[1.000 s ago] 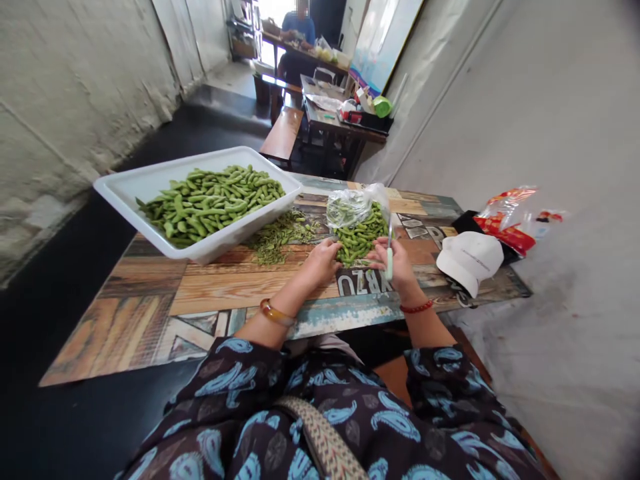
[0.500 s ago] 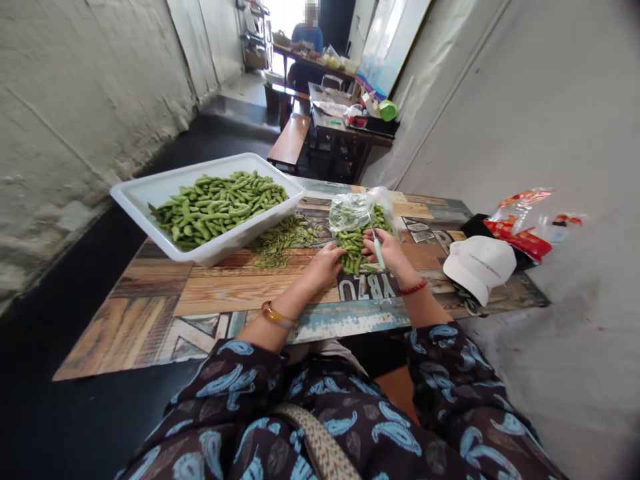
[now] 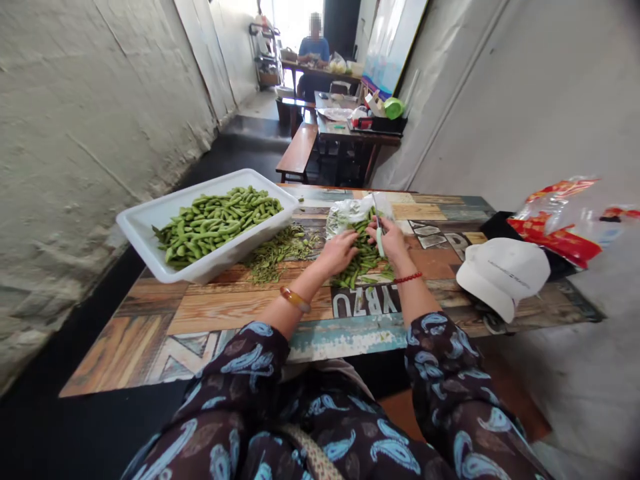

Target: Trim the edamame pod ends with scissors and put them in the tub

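Observation:
My right hand (image 3: 391, 241) is closed around scissors (image 3: 380, 240) with a pale green handle, their blades pointing away from me. Beneath and between my hands lies a pile of green bean pods (image 3: 361, 260), partly inside a clear plastic bag (image 3: 345, 212). My left hand (image 3: 340, 252) rests at the left side of this pile with its fingers apart; nothing shows in its grip. To the left, trimmed green bits (image 3: 275, 253) lie on the patterned wooden table (image 3: 220, 303), beside a white tub (image 3: 213, 267) full of pods (image 3: 220, 223).
A white cap (image 3: 505, 270) sits at the table's right, with red and clear packaging (image 3: 555, 227) behind it. Beyond the table are a bench (image 3: 299, 148), a second table (image 3: 340, 137) with items on it, and a seated person (image 3: 314, 50).
My left hand has opened from a pinch and moved slightly up and over the pods. Pods are spread farther toward me. The camera view has shifted a little.

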A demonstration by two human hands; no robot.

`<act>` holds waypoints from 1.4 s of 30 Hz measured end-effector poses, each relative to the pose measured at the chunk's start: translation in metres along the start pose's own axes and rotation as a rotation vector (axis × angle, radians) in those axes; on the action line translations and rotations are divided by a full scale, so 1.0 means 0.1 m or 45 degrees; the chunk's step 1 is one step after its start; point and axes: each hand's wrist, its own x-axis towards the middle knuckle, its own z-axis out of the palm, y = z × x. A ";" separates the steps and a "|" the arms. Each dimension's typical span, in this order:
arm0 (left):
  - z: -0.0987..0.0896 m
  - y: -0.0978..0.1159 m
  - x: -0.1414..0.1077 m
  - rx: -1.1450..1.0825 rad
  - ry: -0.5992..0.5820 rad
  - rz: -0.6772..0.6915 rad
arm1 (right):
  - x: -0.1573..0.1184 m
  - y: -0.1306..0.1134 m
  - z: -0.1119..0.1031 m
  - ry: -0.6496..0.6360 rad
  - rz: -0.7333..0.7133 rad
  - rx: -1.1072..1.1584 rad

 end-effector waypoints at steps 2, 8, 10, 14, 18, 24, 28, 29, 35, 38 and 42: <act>-0.01 -0.18 0.12 -0.017 0.060 -0.127 | -0.04 0.04 0.02 0.000 0.012 0.081; -0.21 -0.41 0.13 -0.202 0.140 -0.238 | -0.21 0.00 -0.05 -0.002 -0.053 0.192; -0.30 -0.33 0.01 -0.291 0.227 -0.243 | -0.25 -0.09 -0.11 0.033 -0.129 0.211; -0.46 -0.03 -0.37 -0.152 0.126 -0.280 | -0.34 -0.29 -0.23 0.066 -0.175 0.318; -0.42 0.25 -0.71 -0.003 -0.257 -0.192 | -0.42 -0.42 -0.28 0.158 -0.177 0.338; -0.11 0.39 -0.54 0.210 -0.402 -0.084 | -0.42 -0.41 -0.26 0.184 -0.157 0.417; -0.07 0.27 -0.40 0.292 -0.303 -0.141 | -0.42 -0.40 -0.20 0.244 -0.108 0.449; -0.08 0.23 -0.41 0.293 -0.271 -0.154 | -0.43 -0.42 -0.18 0.267 -0.092 0.452; -0.23 0.10 -0.56 -0.134 -0.061 -0.203 | -0.59 -0.59 -0.05 0.210 -0.078 0.371; -0.29 0.13 -0.55 -0.415 0.064 -0.331 | -0.69 -0.53 0.07 0.084 -0.126 0.313; -0.37 0.17 -0.52 -0.644 0.138 -0.493 | -0.81 -0.39 0.24 0.006 -0.011 0.349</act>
